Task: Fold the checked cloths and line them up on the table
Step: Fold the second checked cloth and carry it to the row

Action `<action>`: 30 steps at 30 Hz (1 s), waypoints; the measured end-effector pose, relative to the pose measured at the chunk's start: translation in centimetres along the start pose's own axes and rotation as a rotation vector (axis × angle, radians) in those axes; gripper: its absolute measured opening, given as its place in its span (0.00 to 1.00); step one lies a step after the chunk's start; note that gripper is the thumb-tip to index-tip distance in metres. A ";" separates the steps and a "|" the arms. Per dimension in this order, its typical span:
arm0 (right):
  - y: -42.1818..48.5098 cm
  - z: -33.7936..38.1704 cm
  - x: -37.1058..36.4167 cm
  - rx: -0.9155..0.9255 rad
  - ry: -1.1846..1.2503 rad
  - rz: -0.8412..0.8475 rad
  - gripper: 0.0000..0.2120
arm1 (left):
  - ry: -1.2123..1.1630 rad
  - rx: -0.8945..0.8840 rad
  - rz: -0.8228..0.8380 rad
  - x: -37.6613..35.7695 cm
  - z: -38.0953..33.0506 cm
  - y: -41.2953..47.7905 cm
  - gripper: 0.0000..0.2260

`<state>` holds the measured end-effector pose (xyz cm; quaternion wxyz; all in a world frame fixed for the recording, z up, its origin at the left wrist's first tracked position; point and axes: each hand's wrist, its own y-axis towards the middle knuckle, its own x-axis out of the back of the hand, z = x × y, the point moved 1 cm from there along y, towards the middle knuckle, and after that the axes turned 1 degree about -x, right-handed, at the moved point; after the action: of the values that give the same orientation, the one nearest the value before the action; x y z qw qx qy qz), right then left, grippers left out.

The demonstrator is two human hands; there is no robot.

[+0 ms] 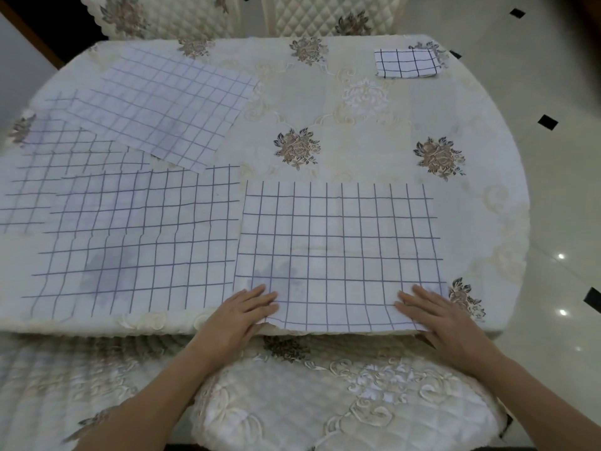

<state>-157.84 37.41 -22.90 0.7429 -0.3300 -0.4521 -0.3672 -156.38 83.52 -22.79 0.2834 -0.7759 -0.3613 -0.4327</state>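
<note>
A white checked cloth (338, 249) lies flat at the table's near edge, its front hem hanging slightly over. My left hand (242, 315) rests with straight fingers on its near left corner. My right hand (435, 315) lies flat on its near right corner. Three more unfolded checked cloths overlap on the left: a large one (136, 242), one behind it at the far left (48, 164), and a tilted one at the back (162, 105). One small folded checked cloth (406, 63) sits at the far right.
The table (374, 131) wears a cream floral cover. A quilted chair seat (341, 402) stands right below my arms. Two quilted chair backs (328, 14) stand behind the table. Tiled floor (559, 157) runs along the right.
</note>
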 end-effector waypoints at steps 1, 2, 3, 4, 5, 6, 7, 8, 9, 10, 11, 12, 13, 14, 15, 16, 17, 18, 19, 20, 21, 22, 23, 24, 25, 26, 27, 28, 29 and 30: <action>-0.1 -0.1 0.1 0.002 0.018 -0.001 0.30 | -0.017 0.008 0.005 0.0 0.0 0.0 0.21; -0.1 -0.2 0.3 -0.005 0.033 0.005 0.31 | -0.032 0.011 0.010 0.1 -0.1 -0.1 0.22; -0.3 -0.3 0.4 -0.014 0.042 0.015 0.32 | -0.050 0.013 0.016 0.2 -0.2 -0.1 0.22; -0.5 -0.3 0.4 -0.022 0.054 0.024 0.34 | -0.076 0.018 0.016 0.4 -0.5 -0.2 0.22; -0.8 -0.3 0.5 -0.029 0.074 0.029 0.36 | -0.117 0.034 0.007 0.6 -0.7 -0.4 0.22; -1.1 -0.2 0.6 -0.029 0.102 0.023 0.36 | -0.171 0.066 -0.001 0.9 -1.1 -0.6 0.23; -1.4 0.0 0.9 -0.024 0.130 0.012 0.36 | -0.232 0.108 -0.007 1.3 -1.6 -0.7 0.23; -1.6 0.3 1.2 -0.022 0.154 -0.003 0.35 | -0.292 0.155 -0.012 1.7 -2.2 -0.9 0.21; -1.7 0.5 1.5 -0.025 0.170 -0.014 0.35 | -0.351 0.199 -0.031 2.2 -2.7 -1.0 0.19; -1.6 0.7 1.8 -0.043 0.177 -0.020 0.36 | -0.412 0.243 -0.055 2.7 -3.1 -1.1 0.16; -1.4 0.7 2.1 -0.081 0.177 -0.025 0.37 | -0.469 0.286 -0.081 3.3 -3.4 -0.9 0.15; -1.1 0.7 2.5 -0.124 0.171 -0.032 0.37 | -0.510 0.323 -0.108 4.0 -3.6 -0.4 0.15; -0.6 0.6 3.1 -0.161 0.160 -0.045 0.34 | -0.534 0.352 -0.137 4.8 -3.6 0.3 0.15; 0.2 0.6 3.7 -0.184 0.153 -0.070 0.28 | -0.546 0.373 -0.168 5.5 -3.5 1.3 0.15; 1.1 0.4 4.5 -0.202 0.160 -0.104 0.23 | -0.553 0.388 -0.198 6.3 -3.2 2.6 0.13; 2.2 0.2 5.4 -0.225 0.184 -0.137 0.20 | -0.553 0.398 -0.220 7.0 -2.7 3.9 0.11; 3.4 -0.1 6.2 -0.241 0.210 -0.170 0.20 | -0.547 0.403 -0.236 7.8 -2.3 5.4 0.09; 4.7 -0.6 7.0 -0.250 0.221 -0.197 0.19 | -0.541 0.409 -0.232 8.5 -1.7 6.8 0.08; 5.8 -1.1 7.7 -0.243 0.218 -0.218 0.18 | -0.539 0.418 -0.207 9.1 -1.1 8.0 0.06; 6.8 -1.7 8.2 -0.224 0.208 -0.225 0.18 | -0.540 0.428 -0.162 9.6 -0.7 9.0 0.05; 7.7 -2.3 8.6 -0.209 0.202 -0.210 0.18 | -0.526 0.430 -0.096 9.8 -0.4 9.7 0.04; 8.5 -2.7 9.0 -0.203 0.206 -0.179 0.19 | -0.489 0.422 -0.009 9.8 -0.4 9.9 0.05; 9.1 -3.0 9.3 -0.201 0.212 -0.146 0.21 | -0.431 0.405 0.080 9.6 -0.4 9.7 0.07; 9.5 -3.1 9.3 -0.198 0.215 -0.120 0.22 | -0.379 0.389 0.157 9.2 -0.6 9.3 0.11; 9.7 -3.1 9.3 -0.195 0.216 -0.103 0.23 | -0.344 0.373 0.206 8.7 -0.6 8.8 0.17; 9.6 -3.1 8.9 -0.200 0.216 -0.078 0.23 | -0.325 0.359 0.237 8.1 -0.6 8.2 0.22; 9.3 -3.1 8.3 -0.207 0.219 -0.041 0.23 | -0.310 0.337 0.265 7.4 -0.6 7.7 0.25; 8.9 -3.1 7.5 -0.215 0.226 0.009 0.24 | -0.287 0.303 0.279 6.7 -0.6 7.2 0.25; 8.3 -3.0 6.7 -0.217 0.232 0.060 0.25 | -0.258 0.274 0.276 6.0 -0.6 6.8 0.22; 7.7 -2.9 6.0 -0.205 0.238 0.086 0.26 | -0.233 0.257 0.250 5.4 -0.6 6.5 0.17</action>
<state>-148.21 37.52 -19.72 0.7686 -0.3773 -0.3064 -0.4160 -149.41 81.00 -18.59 0.3880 -0.8168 -0.3447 -0.2520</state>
